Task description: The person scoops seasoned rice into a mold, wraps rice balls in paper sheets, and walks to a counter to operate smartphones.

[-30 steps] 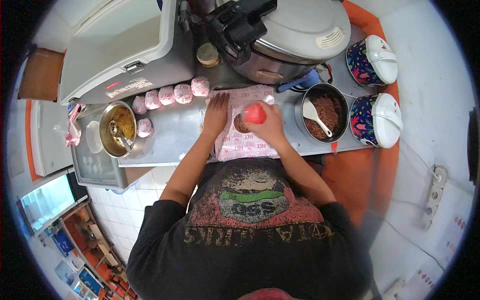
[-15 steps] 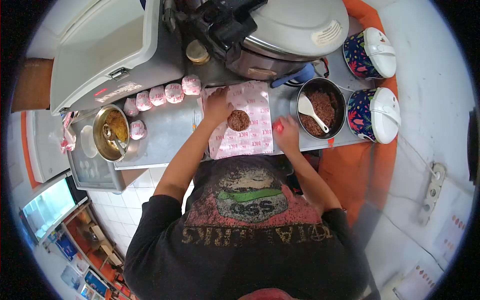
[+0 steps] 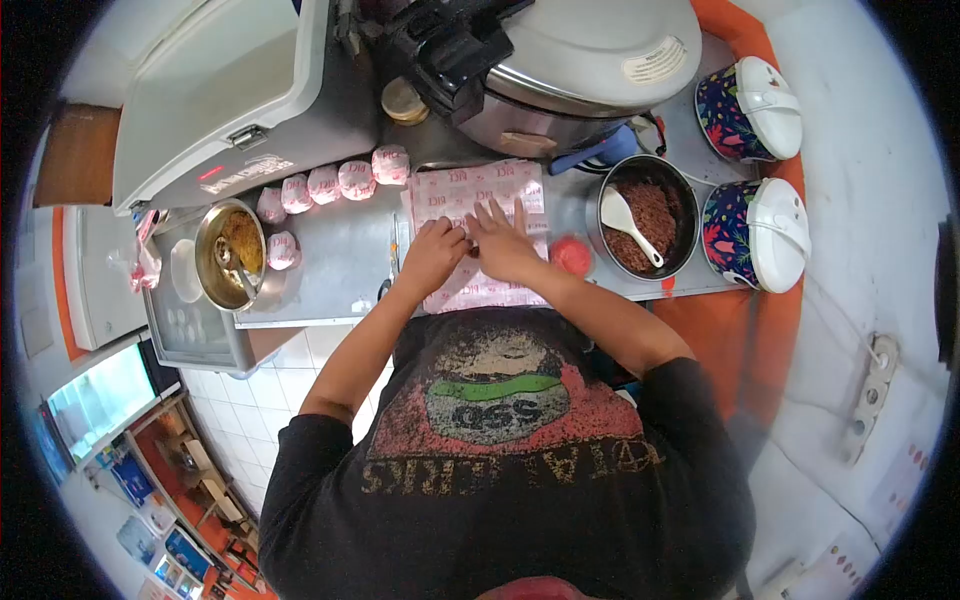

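Note:
A stack of pink-and-white printed wrapping paper (image 3: 440, 190) lies on the metal counter before me. On it, a flat round patty of brown rice (image 3: 473, 251) is almost covered by my hands. My left hand (image 3: 434, 258) is at the patty's left side, fingers bent inward with their tips at its edge. My right hand (image 3: 505, 245) lies over the patty from the right, its fingers stretched out and spread. Just right of the paper sits a red round piece (image 3: 571, 256), which no hand touches. A pot of brown rice (image 3: 650, 215) with a white rice paddle (image 3: 628, 225) stands farther right.
Several paper-wrapped balls (image 3: 357, 181) line the counter beside a grey cooler box (image 3: 250, 130). A steel bowl (image 3: 206, 268) of yellow food with a spoon is at left. Behind stands a large rice cooker (image 3: 600, 60); two patterned containers (image 3: 730, 230) are at right.
My right hand has let go of the red round piece, which now rests on the counter, and has moved left over the rice patty. My left hand has drawn down to the patty's edge.

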`<action>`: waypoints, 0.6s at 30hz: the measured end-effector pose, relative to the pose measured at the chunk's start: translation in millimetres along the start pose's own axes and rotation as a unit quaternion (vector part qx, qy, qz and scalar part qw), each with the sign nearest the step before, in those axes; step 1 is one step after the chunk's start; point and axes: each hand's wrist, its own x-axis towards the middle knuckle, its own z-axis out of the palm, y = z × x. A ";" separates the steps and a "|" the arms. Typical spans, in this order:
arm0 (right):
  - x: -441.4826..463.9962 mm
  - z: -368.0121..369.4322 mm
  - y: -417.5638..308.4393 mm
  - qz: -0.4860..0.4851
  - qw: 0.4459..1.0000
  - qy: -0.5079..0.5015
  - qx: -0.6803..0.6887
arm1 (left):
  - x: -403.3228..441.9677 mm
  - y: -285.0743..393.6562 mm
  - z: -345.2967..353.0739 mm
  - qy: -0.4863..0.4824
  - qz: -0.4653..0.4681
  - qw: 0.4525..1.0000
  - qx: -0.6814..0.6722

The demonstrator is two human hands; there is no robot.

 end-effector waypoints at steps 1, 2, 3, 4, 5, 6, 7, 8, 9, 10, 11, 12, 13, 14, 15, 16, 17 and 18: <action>-9.9 11.6 -0.4 0.011 0.999 -0.034 -0.017 | -4.1 0.6 3.9 0.001 -0.004 1.000 0.000; -19.8 21.9 0.5 0.024 0.998 -0.065 -0.002 | -7.1 0.8 8.1 0.013 -0.060 0.998 0.003; -28.1 25.9 0.5 0.023 0.998 -0.066 -0.005 | -8.5 1.4 10.0 0.025 -0.116 0.993 0.005; -36.0 29.7 1.2 0.018 0.999 -0.041 0.008 | -10.3 -2.0 10.9 0.027 -0.118 0.993 0.004; -41.7 33.4 2.9 0.014 1.000 -0.016 0.022 | -13.1 -9.1 10.1 0.077 -0.193 0.978 0.026; -46.2 38.3 5.2 0.014 0.999 -0.005 0.034 | -17.5 -15.7 9.5 0.125 -0.266 0.955 0.049; -49.7 39.7 6.0 0.015 0.999 -0.006 0.033 | -24.9 -24.6 16.5 0.124 -0.266 0.955 0.047; -51.7 40.2 7.2 0.015 0.999 0.000 0.028 | -30.9 -34.6 26.0 0.102 -0.357 0.922 -0.115; -54.0 40.0 8.3 0.015 1.000 0.007 0.023 | -31.3 -37.4 28.6 0.075 -0.433 0.856 -0.273; -55.9 39.7 9.5 0.018 1.000 0.008 0.022 | -33.4 -34.6 29.1 0.113 -0.410 0.849 -0.312; -56.7 39.6 10.8 0.017 0.999 0.007 0.032 | -37.8 -32.7 35.5 0.113 -0.408 0.850 -0.313; -57.3 39.4 11.6 0.015 0.999 0.006 0.043 | -47.5 -33.1 50.4 0.081 -0.412 0.858 -0.294; -58.0 39.4 12.2 0.015 0.999 0.005 0.043 | -51.8 -28.3 51.6 0.048 -0.417 0.865 -0.274; -58.8 39.8 13.0 0.018 0.999 0.005 0.047 | -56.8 -20.7 53.8 0.047 -0.417 0.865 -0.274; -59.6 40.3 13.9 0.022 0.998 0.005 0.052 | -54.9 -5.7 44.9 0.088 -0.451 0.807 -0.372; -60.3 40.5 15.6 0.024 0.998 0.004 0.054 | -57.5 5.8 40.5 0.127 -0.478 0.735 -0.463; -61.6 40.8 17.5 0.019 0.999 0.003 0.043 | -65.3 12.7 45.0 0.123 -0.479 0.735 -0.464; -63.1 40.8 18.6 0.014 0.999 0.003 0.031 | -73.9 18.6 54.7 0.107 -0.489 0.696 -0.515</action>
